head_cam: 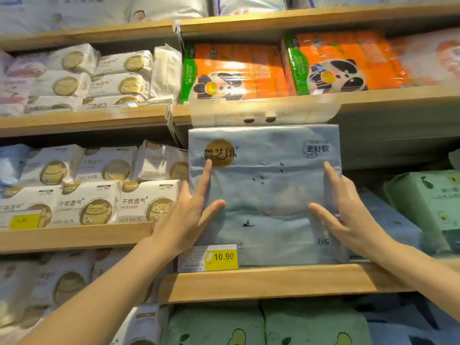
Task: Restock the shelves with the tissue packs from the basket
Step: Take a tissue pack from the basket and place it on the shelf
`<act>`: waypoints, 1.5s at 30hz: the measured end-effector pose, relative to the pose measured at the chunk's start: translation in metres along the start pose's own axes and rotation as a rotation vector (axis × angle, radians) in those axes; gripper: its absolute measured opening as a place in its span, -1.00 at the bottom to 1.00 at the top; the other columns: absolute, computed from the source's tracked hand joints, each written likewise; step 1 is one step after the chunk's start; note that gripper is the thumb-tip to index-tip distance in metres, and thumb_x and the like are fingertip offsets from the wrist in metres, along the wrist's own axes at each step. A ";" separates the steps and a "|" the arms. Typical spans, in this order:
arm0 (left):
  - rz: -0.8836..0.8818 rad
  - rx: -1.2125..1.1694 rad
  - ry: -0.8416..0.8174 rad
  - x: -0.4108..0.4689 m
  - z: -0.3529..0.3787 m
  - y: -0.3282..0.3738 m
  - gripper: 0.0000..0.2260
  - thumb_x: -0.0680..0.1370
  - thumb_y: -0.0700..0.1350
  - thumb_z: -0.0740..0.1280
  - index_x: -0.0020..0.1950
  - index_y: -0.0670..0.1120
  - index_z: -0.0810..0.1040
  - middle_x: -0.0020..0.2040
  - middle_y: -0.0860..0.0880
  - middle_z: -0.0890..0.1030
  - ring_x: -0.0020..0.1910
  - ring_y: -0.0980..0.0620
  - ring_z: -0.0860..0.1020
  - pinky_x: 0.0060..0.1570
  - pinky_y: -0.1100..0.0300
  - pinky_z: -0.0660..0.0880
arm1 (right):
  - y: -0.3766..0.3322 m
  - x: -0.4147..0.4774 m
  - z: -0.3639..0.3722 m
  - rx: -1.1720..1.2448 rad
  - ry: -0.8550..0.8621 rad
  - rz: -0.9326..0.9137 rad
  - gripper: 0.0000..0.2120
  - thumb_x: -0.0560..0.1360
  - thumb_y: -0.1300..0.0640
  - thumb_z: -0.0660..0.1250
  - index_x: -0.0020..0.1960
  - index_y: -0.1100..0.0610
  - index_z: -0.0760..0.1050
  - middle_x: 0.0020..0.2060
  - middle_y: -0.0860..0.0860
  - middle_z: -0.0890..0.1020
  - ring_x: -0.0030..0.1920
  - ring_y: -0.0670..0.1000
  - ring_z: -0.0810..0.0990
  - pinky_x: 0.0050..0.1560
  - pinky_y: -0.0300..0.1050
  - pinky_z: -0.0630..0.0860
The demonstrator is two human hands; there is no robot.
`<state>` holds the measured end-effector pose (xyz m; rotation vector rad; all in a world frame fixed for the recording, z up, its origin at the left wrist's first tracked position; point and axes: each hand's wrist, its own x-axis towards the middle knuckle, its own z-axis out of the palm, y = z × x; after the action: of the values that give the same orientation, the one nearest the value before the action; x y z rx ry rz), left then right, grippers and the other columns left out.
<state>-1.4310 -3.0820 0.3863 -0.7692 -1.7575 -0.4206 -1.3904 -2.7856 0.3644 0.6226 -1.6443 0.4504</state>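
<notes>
The left hand [190, 212] and right hand [348, 210], fingers spread and straight, are pressing the pack [263, 180] upright on the shelf [273, 282]. Even pushing from both sides looks best for seating it squarely.

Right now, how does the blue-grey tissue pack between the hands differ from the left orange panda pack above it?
The blue-grey tissue pack is pale with a round gold logo; the left orange panda pack is bright with a green edge. The left hand and right hand press on the blue-grey pack; nothing touches the orange one. Both face outward.
</notes>
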 end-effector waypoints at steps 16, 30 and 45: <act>-0.328 0.039 -0.335 0.018 0.009 0.004 -0.21 0.48 0.26 0.20 0.45 0.25 -0.33 0.48 -0.37 0.04 0.48 -0.31 0.08 0.39 -0.10 0.14 | 0.010 0.019 0.002 -0.110 -0.118 0.177 -0.35 0.44 0.04 0.36 0.45 0.00 0.16 0.36 0.06 0.29 0.31 0.11 0.35 0.26 0.02 0.33; -0.419 0.016 -0.477 0.030 0.025 0.003 -0.03 0.42 0.23 0.33 0.44 0.16 -0.43 0.47 -0.38 0.09 0.49 -0.23 0.06 0.37 -0.03 0.16 | 0.027 0.033 0.002 -0.181 -0.402 0.241 -0.11 0.28 0.01 0.50 0.46 -0.05 0.07 0.31 0.13 0.24 0.13 0.07 0.35 0.03 -0.19 0.27; -0.430 0.246 -0.628 0.049 0.053 -0.007 -0.02 0.50 0.19 0.26 0.37 -0.03 -0.58 0.41 -0.38 0.27 0.29 -0.25 0.41 0.31 -0.04 0.33 | 0.047 0.052 0.025 -0.342 -0.499 0.316 -0.13 0.20 0.03 0.56 0.33 -0.09 0.10 -0.07 0.11 0.28 -0.14 0.18 0.40 -0.03 -0.03 0.51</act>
<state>-1.4815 -3.0396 0.4162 -0.3532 -2.5256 -0.2454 -1.4446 -2.7716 0.4136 0.2218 -2.2508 0.2346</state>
